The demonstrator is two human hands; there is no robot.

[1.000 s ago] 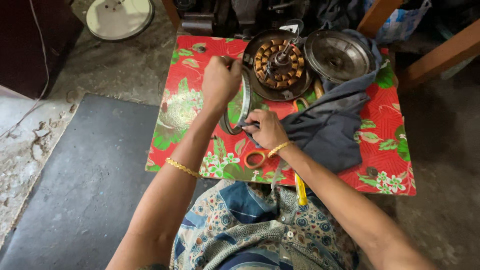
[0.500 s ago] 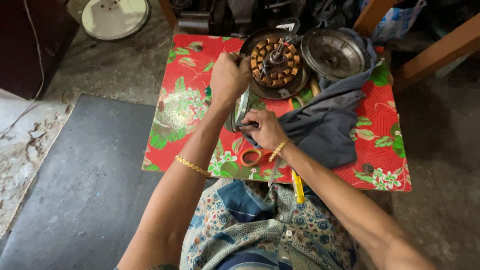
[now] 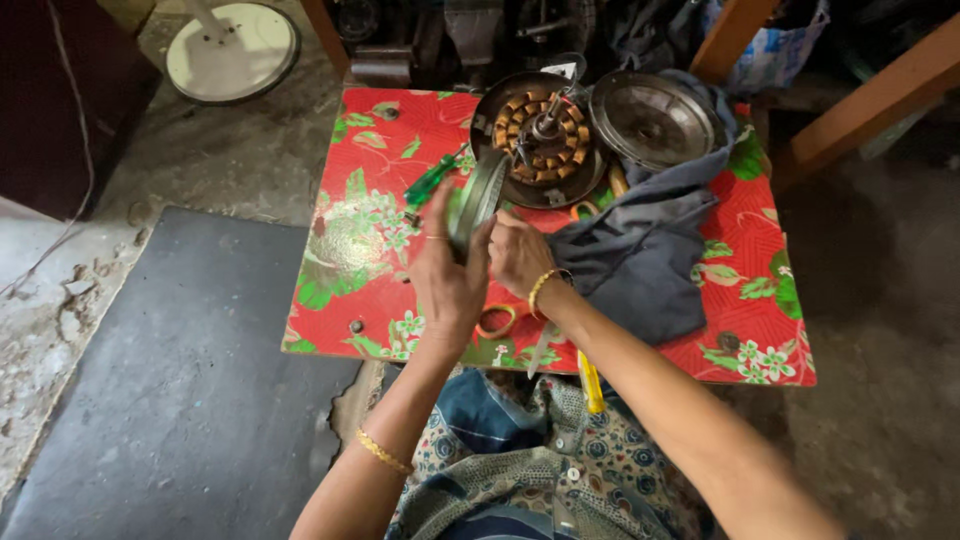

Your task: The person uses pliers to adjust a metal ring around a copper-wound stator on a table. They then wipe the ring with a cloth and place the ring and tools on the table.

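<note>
Lowered left hand (image 3: pixel 450 285) — round metal cover (image 3: pixel 478 200) upright between hands.

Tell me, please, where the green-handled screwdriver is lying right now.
In the head view the green-handled screwdriver lies on the red floral table, left of the round metal disc held on edge in both hands, near the motor stator.

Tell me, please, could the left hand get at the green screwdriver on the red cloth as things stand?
Probably yes: the green screwdriver lies uncovered just beyond the left hand, but that hand is now gripping the round metal cover.
</note>
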